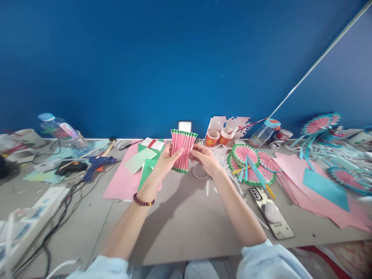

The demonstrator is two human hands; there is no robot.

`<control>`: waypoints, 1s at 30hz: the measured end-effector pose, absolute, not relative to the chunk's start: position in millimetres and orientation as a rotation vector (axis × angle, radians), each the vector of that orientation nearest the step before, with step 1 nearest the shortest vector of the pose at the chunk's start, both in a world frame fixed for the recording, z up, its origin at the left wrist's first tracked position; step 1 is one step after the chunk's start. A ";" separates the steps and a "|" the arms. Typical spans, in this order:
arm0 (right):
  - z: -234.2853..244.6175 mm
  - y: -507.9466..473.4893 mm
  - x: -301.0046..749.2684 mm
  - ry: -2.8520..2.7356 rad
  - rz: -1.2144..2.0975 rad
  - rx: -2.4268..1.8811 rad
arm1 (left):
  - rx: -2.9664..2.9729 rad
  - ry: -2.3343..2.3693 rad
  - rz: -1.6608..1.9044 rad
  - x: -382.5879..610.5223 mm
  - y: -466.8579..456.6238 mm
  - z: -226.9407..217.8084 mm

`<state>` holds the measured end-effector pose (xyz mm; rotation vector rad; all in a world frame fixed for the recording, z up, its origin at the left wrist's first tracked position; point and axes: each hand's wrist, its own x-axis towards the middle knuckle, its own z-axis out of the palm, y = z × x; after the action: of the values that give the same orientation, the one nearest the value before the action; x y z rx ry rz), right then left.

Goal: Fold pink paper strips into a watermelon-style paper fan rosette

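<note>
I hold a pleated pink paper with green edges point(183, 150) upright above the grey table point(186, 224). My left hand point(167, 159) grips its left side, with the thumb pressed on the front folds. A dark bead bracelet is on that wrist. My right hand point(205, 157) pinches the right side at mid height. Both hands are closed on the folded paper.
Pink and green sheets point(128, 174) lie at the left, finished pink paper fans point(250, 161) and more pink sheets at the right. A phone point(271, 213) lies near my right forearm. Paper cups point(219, 137), a glue gun point(97, 164), bottles, cables and a power strip point(35, 217) crowd the table.
</note>
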<state>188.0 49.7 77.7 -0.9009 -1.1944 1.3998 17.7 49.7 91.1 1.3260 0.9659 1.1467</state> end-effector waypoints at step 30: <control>71.6 53.0 181.0 -1.229 1.335 -0.959 | 1.647 1.110 0.959 20.2 38.2 97.6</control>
<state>181.0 53.0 71.6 -0.9592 -1.2295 1.3354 20.2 38.2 97.6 1.6469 1.1100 0.9587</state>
